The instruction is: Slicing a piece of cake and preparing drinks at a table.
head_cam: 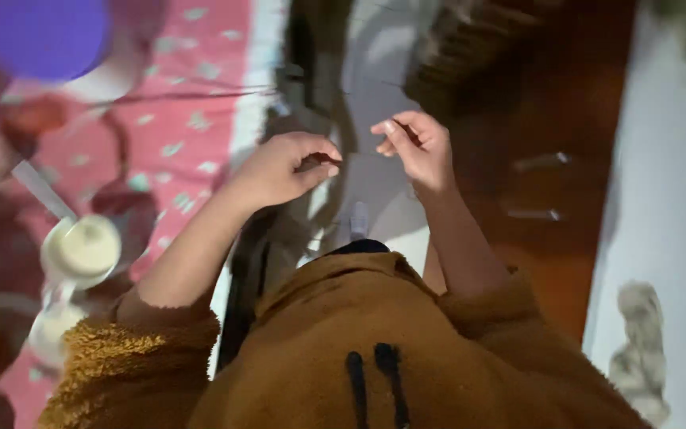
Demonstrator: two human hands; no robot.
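Observation:
My left hand [279,171] is curled, thumb against the fingertips, pinching a small dark thing [323,159] that is too blurred to name. My right hand [416,147] is a little to its right and slightly higher. Its fingers are bent around a thin dark strand [403,131] lying across them. The two hands are close together but apart. Both are held over a pale grey cloth [375,87] in front of my chest. My brown fleece sleeves and hooded top [343,349] fill the bottom of the view.
A pink patterned cloth [192,103] lies at the left with a white round container [81,250] and a purple round object [45,32]. A brown knitted piece [470,48] sits beyond the hands. Reddish-brown floor [565,262], a white surface [668,199] and a grey rag [638,349] are at the right.

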